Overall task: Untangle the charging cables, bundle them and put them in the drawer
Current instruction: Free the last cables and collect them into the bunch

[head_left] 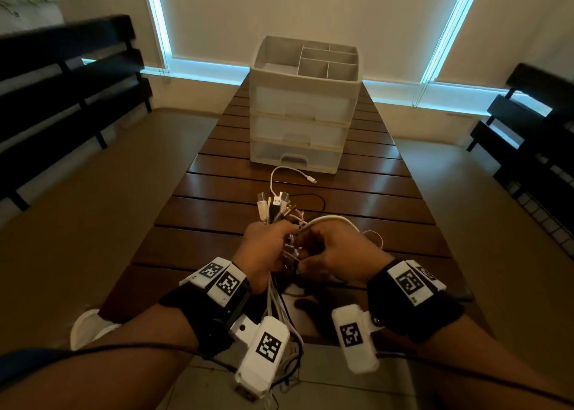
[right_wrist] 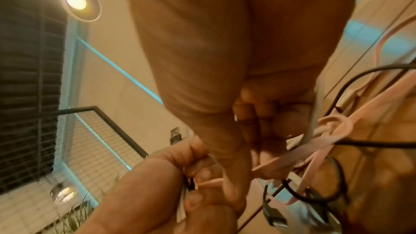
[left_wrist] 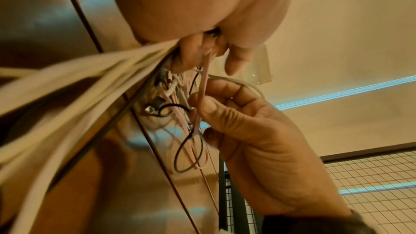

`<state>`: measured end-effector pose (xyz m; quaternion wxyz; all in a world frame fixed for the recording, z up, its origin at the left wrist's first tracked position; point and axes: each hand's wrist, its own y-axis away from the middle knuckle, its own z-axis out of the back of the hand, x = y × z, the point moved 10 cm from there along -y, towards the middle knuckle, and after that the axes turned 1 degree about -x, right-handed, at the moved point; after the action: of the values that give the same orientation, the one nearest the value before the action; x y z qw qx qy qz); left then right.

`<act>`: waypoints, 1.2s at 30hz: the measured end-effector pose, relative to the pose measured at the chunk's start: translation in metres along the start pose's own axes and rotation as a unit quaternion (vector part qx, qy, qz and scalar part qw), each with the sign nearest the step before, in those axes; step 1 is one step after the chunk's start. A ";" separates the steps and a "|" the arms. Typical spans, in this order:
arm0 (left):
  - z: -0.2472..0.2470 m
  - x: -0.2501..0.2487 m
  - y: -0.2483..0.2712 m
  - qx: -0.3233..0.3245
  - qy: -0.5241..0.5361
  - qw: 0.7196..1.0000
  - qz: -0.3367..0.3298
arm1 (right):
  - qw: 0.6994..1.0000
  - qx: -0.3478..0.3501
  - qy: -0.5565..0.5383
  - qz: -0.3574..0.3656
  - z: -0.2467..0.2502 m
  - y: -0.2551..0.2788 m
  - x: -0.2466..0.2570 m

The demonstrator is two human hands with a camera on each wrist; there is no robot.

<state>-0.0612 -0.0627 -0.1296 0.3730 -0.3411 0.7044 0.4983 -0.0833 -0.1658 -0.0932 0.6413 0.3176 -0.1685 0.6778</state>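
From the head view, a slatted dark wooden table [head_left: 388, 189] ran toward a blind-covered window [head_left: 310, 15] at 12 o'clock, bearing a white drawer unit [head_left: 302, 108] with drawers closed, dark benches [head_left: 62, 77] at 10 and 2 o'clock, while the left hand [head_left: 264, 254] clenched the charging cables [head_left: 275, 206] at 6 o'clock beside the right hand [head_left: 337, 254]. From the left wrist, the right hand [left_wrist: 247, 131] pinched a pink cable [left_wrist: 203, 81] over glossy planks. From the right wrist, a ceiling lamp [right_wrist: 76, 0] glowed at 10 o'clock.
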 end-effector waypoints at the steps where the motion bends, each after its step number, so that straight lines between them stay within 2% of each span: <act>1: 0.002 0.000 0.000 -0.013 0.007 1.000 0.000 | 1.000 0.005 0.017 0.000 -0.001 0.000 -0.001; 4: 0.009 -0.003 -0.001 -0.048 0.060 0.997 0.000 | 0.994 0.056 0.092 -0.013 -0.012 0.001 -0.006; 6: 0.016 -0.009 -0.002 -0.080 0.081 0.993 -0.011 | 0.991 0.058 0.118 -0.018 -0.012 0.002 -0.009; 9: 0.028 -0.013 -0.003 -0.117 0.111 0.987 -0.016 | 0.997 0.048 0.059 -0.025 -0.008 0.002 -0.011; 11: 0.028 -0.008 -0.004 -0.105 0.163 0.981 0.001 | 0.997 0.049 0.057 -0.022 -0.009 0.001 -0.011; 13: 0.023 -0.006 -0.006 -0.066 0.209 0.976 0.012 | 0.995 0.043 0.086 -0.017 -0.009 -0.002 -0.015; 14: 0.020 -0.007 -0.007 -0.043 0.207 0.977 0.007 | 0.995 0.034 0.098 -0.015 -0.008 -0.004 -0.016; 16: 0.015 -0.015 -0.009 -0.014 0.126 0.992 -0.017 | 0.994 0.019 0.104 -0.009 -0.004 -0.006 -0.016; 18: 0.014 -0.026 -0.007 -0.012 0.010 0.999 -0.046 | 0.993 0.016 0.115 0.005 -0.004 -0.007 -0.012; 20: 0.014 -0.033 -0.005 -0.013 -0.045 0.997 -0.056 | 0.991 0.011 0.131 0.015 -0.006 -0.008 -0.009; 22: 0.014 -0.036 -0.004 -0.006 -0.025 0.998 -0.049 | 0.991 -0.006 0.131 0.024 -0.005 -0.010 -0.007; 24: 0.014 -0.035 -0.004 0.007 0.014 0.999 -0.038 | 0.996 -0.035 0.075 0.036 0.002 -0.010 -0.006; 27: 0.015 -0.033 -0.003 0.018 0.041 0.999 -0.026 | 0.992 -0.116 0.003 0.054 0.023 -0.006 -0.004; 30: 0.018 -0.030 -0.003 0.006 0.031 0.999 -0.020 | 0.982 -0.179 -0.042 0.042 0.036 -0.003 -0.011; 36: 0.014 -0.027 0.000 0.015 -0.016 1.000 -0.001 | 0.972 -0.218 -0.085 -0.010 0.039 -0.003 -0.028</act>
<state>-0.0453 -0.0461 -0.1096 0.3896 -0.3281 0.7055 0.4928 -0.0727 -0.2115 -0.0830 0.6855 0.2282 -0.3628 0.5886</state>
